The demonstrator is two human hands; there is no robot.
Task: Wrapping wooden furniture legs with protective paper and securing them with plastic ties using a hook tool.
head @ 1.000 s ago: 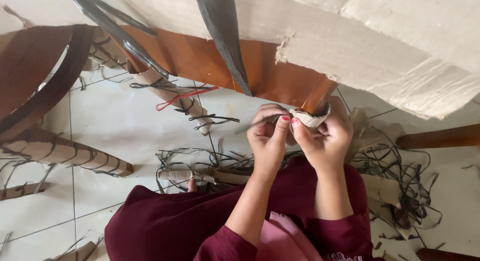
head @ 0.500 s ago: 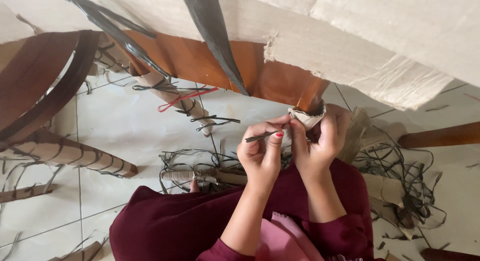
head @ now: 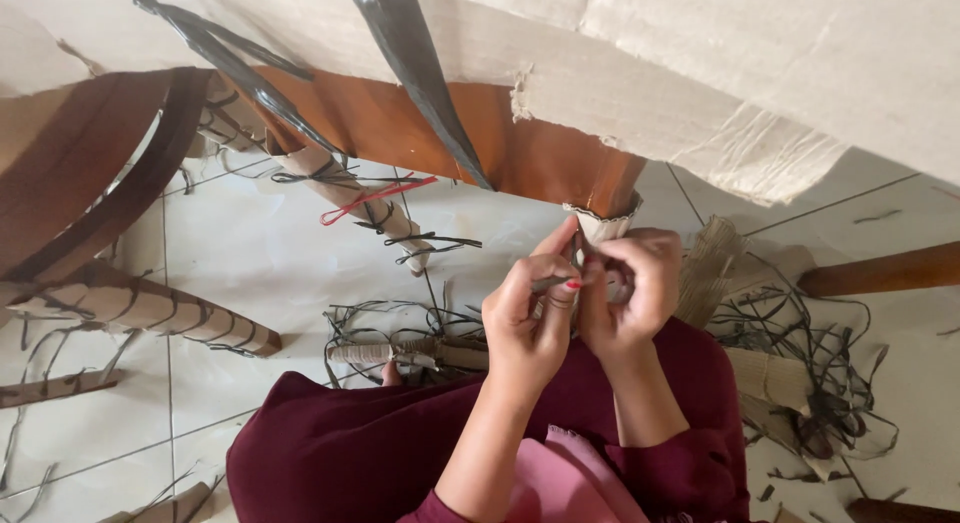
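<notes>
Torn beige cardboard wrapping (head: 700,73) sheathed the wooden furniture frame (head: 420,123) overhead, left hand (head: 525,318) fingers pinched a thin dark strip (head: 552,281), right hand (head: 625,288) fingers gripped the cardboard-wrapped leg tip (head: 603,226), above the tiled floor (head: 250,263).

Leg's paper wrap (head: 603,226) behind hands

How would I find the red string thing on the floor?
Start at the big torn cardboard sheet across the top. Below its left part, a cardboard-wrapped leg slants down over the white floor tiles. The red strap lies across that leg, the only red one among dark grey straps.
</notes>
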